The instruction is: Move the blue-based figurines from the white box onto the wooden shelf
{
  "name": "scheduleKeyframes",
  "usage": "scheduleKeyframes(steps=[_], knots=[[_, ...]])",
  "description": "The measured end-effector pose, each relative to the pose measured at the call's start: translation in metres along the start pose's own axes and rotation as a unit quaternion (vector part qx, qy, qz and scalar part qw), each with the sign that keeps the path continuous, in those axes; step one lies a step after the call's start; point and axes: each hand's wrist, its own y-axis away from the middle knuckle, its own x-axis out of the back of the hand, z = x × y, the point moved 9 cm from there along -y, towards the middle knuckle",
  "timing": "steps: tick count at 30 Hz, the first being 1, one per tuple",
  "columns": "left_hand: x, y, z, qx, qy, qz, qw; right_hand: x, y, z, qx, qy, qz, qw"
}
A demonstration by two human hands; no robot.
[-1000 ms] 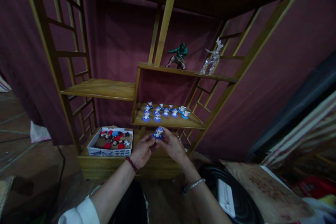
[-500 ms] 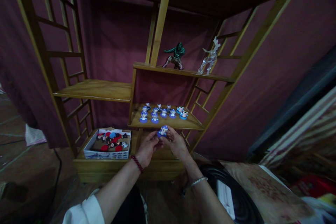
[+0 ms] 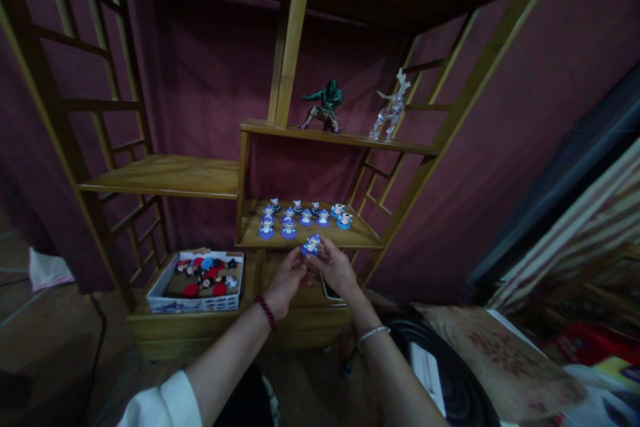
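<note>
A small purple-and-white figurine (image 3: 311, 244) on a round purple base is held up between both hands, just in front of the lower shelf's edge. My left hand (image 3: 289, 280) pinches it from the left, fingers closed at its base. From the right, my right hand (image 3: 336, 269) grips it with thumb and fingers. Behind it, on the small shelf (image 3: 360, 238), several similar purple figurines (image 3: 289, 228) stand in rows. Dark-based figurines (image 3: 297, 207) stand at the back, and two blue-based ones (image 3: 344, 220) are on the right.
A cardboard box (image 3: 195, 305) with several red, black and blue figurines sits at lower left. Above stand a dark green crouching statue (image 3: 327, 105) and a clear deer figure (image 3: 391, 110). A wooden divider (image 3: 243, 187) bounds the small shelf's left side. A black coiled hose (image 3: 450, 367) lies at lower right.
The view has shifted slightly, so the shelf sits further left in the picture. The held figurine has turned a little and sits slightly higher, nearer the shelf edge. Both hands keep hold of it.
</note>
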Motion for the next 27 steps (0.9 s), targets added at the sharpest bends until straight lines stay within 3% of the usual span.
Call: scheduleKeyframes(steps=[7,27], knots=[[-0.010,-0.011,-0.003,0.001,-0.064,-0.011,0.998,0.010,-0.013,0.008,-0.006,0.046,0.020,0.999],[-0.016,-0.037,-0.013,0.023,-0.097,-0.030,0.995,0.013,-0.041,0.013,0.002,0.107,0.025,0.994]])
